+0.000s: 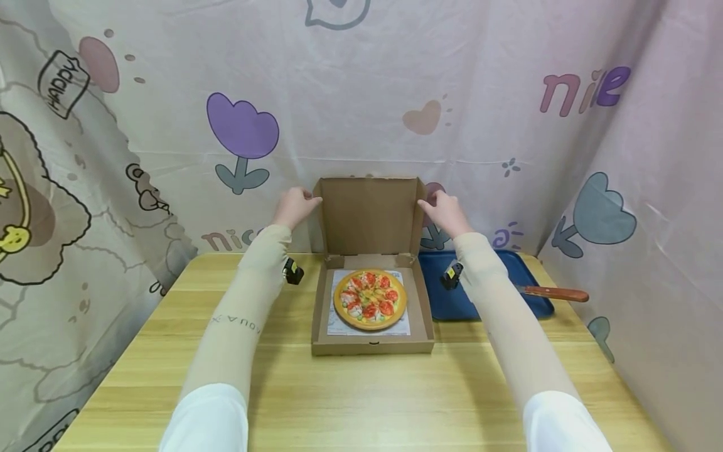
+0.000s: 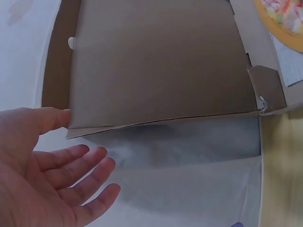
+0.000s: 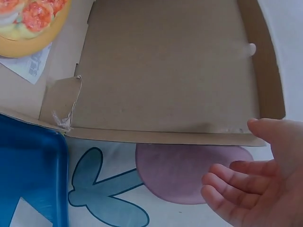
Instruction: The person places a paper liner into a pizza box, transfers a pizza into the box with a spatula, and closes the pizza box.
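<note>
A cardboard pizza box (image 1: 373,347) stands on the table with its lid (image 1: 369,216) raised upright. Inside, a round pizza (image 1: 369,300) with red and white toppings lies on a printed paper sheet (image 1: 337,323). My left hand (image 1: 295,207) is at the lid's upper left corner; the left wrist view shows its thumb (image 2: 54,118) at the corner and the other fingers loosely extended below the edge. At the opposite corner is my right hand (image 1: 444,213), its thumb (image 3: 265,128) against the cardboard, its remaining fingers relaxed and apart from it.
Right of the box, partly behind the right forearm, lies a blue tray (image 1: 449,301). A utensil with a wooden handle (image 1: 556,293) rests across its right rim. Printed cloth (image 1: 350,94) hangs behind and beside the wooden table (image 1: 361,402).
</note>
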The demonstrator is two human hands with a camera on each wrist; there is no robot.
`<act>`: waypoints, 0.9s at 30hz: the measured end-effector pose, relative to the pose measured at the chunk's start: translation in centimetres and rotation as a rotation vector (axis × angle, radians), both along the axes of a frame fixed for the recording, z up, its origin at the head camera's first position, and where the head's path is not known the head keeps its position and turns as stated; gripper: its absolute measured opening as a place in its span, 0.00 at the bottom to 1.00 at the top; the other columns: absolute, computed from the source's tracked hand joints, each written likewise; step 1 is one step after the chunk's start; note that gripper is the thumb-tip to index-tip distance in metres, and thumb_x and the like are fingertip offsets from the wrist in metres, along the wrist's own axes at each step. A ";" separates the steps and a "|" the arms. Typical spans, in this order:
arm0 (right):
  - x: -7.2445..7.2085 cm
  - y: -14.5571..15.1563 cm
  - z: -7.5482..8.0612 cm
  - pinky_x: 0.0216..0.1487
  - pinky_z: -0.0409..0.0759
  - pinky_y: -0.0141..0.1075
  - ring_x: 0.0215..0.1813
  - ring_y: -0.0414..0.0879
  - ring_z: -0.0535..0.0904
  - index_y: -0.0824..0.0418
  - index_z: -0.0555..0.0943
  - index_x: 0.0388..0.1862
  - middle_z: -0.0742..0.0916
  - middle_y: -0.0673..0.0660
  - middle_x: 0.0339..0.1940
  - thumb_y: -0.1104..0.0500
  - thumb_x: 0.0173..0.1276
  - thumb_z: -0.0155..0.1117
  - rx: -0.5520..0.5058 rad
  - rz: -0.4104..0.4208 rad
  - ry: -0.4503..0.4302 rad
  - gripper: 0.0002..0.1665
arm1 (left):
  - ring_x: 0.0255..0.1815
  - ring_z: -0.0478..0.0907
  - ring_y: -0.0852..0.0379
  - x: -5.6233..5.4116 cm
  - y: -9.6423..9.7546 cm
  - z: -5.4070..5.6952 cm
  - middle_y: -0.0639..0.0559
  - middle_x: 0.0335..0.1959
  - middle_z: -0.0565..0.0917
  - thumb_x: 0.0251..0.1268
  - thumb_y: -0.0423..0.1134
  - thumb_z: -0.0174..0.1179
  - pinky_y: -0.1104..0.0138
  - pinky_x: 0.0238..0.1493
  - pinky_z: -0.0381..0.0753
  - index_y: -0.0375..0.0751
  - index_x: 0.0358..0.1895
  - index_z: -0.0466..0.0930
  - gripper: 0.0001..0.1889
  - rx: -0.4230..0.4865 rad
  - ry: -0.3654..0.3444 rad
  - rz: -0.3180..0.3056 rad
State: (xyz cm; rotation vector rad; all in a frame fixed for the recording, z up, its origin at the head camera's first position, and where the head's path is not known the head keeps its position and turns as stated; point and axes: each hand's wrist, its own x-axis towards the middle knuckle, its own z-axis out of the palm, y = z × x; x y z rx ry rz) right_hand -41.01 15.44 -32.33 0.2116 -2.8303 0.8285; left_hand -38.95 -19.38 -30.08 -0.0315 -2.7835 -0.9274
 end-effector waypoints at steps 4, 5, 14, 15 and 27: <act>-0.7 -0.6 0.2 0.49 0.79 0.51 0.48 0.60 0.81 0.69 0.75 0.56 0.83 0.69 0.50 0.44 0.74 0.52 0.024 -0.017 0.014 0.30 | 0.53 0.79 0.38 -0.8 0.5 0.0 0.33 0.53 0.82 0.68 0.47 0.56 0.51 0.57 0.76 0.28 0.52 0.79 0.23 -0.007 -0.012 0.017; -0.8 -0.8 0.2 0.47 0.79 0.51 0.46 0.60 0.81 0.69 0.76 0.53 0.84 0.69 0.47 0.44 0.74 0.53 0.032 -0.022 0.016 0.29 | 0.51 0.79 0.39 -1.0 0.6 -0.1 0.33 0.51 0.83 0.68 0.47 0.56 0.51 0.55 0.77 0.28 0.50 0.80 0.22 -0.010 -0.017 0.022; -1.8 -2.0 -0.4 0.42 0.79 0.49 0.37 0.58 0.81 0.68 0.77 0.38 0.84 0.67 0.36 0.45 0.74 0.52 0.050 -0.074 0.025 0.25 | 0.40 0.76 0.43 -1.9 1.9 -0.9 0.32 0.45 0.83 0.70 0.47 0.54 0.53 0.47 0.78 0.26 0.42 0.80 0.21 -0.061 -0.020 0.078; -1.9 -2.1 -0.5 0.43 0.79 0.49 0.37 0.58 0.81 0.68 0.77 0.37 0.83 0.67 0.35 0.46 0.75 0.52 0.047 -0.078 0.026 0.25 | 0.38 0.75 0.44 -2.1 2.0 -1.0 0.32 0.44 0.83 0.70 0.46 0.54 0.53 0.47 0.78 0.27 0.41 0.80 0.20 -0.064 -0.019 0.084; -2.2 -2.5 -0.8 0.42 0.78 0.51 0.38 0.60 0.81 0.68 0.77 0.33 0.84 0.68 0.35 0.56 0.77 0.47 0.073 -0.066 0.077 0.18 | 0.40 0.76 0.41 -2.5 2.6 -1.4 0.30 0.45 0.83 0.70 0.37 0.45 0.52 0.45 0.78 0.26 0.40 0.78 0.16 -0.035 0.011 0.090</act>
